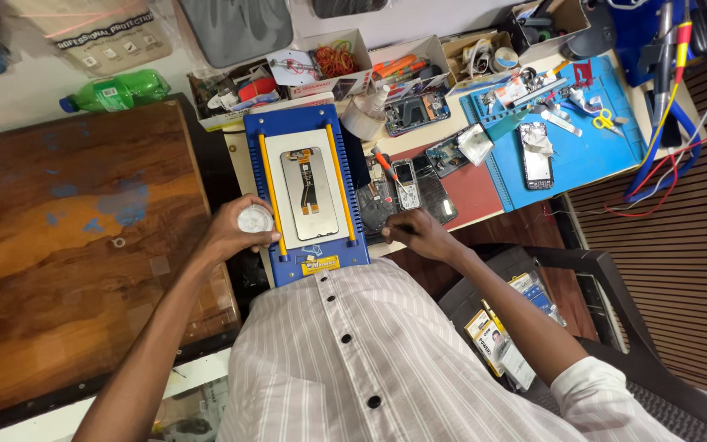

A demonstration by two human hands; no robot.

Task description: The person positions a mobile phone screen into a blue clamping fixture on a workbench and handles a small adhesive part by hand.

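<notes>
Looking down, I see my shirt (386, 360): white cloth with thin grey vertical stripes, closed down the front by a row of round dark buttons (344, 337), three of them showing. Its sleeves are short or rolled up; a folded striped cuff (595, 389) sits on my right arm. Both forearms are bare. My left hand (235, 233) and right hand (421, 233) wear no gloves, rings or watch.

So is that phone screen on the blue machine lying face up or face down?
Face down. The phone screen lies flat on the blue machine, its back upward: a grey-white panel with a dark strip and orange flex parts showing down the middle.
</notes>
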